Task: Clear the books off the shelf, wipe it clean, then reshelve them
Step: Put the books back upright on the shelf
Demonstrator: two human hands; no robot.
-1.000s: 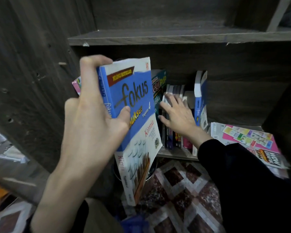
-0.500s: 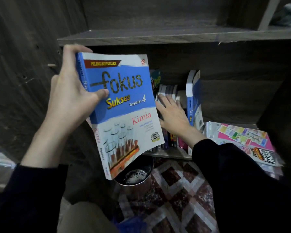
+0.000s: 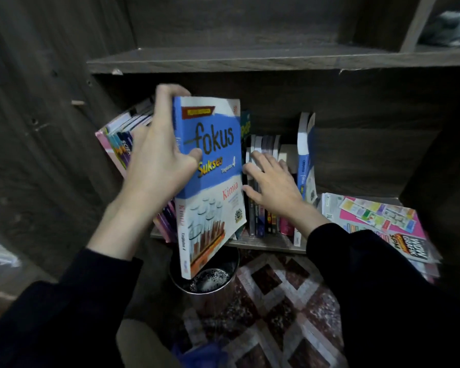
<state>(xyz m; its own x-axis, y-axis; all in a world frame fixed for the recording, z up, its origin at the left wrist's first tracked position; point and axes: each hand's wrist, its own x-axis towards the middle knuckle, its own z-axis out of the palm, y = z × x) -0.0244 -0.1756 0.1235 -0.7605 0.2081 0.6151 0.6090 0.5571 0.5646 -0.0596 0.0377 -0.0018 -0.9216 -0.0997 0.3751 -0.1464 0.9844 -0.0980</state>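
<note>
- While our left hand grips the blue Fokus book along its spine, thumb across the front cover and fingers curled over the top edge, the book hangs upright in front of the shelf, not resting on it.
- Its lower corner hangs over a metal bin that stands on the patterned floor.
- Our right hand lies flat with fingers spread, pressing on the spines of the upright books in the middle of the shelf; it clasps nothing.
- We see leaning books at the shelf's left end, tilted toward the side wall and partly hidden behind our left hand.
- A tall blue-and-white book stands just right of our right hand.
- Flat magazines lie stacked at the shelf's right end, overhanging its front edge.
</note>
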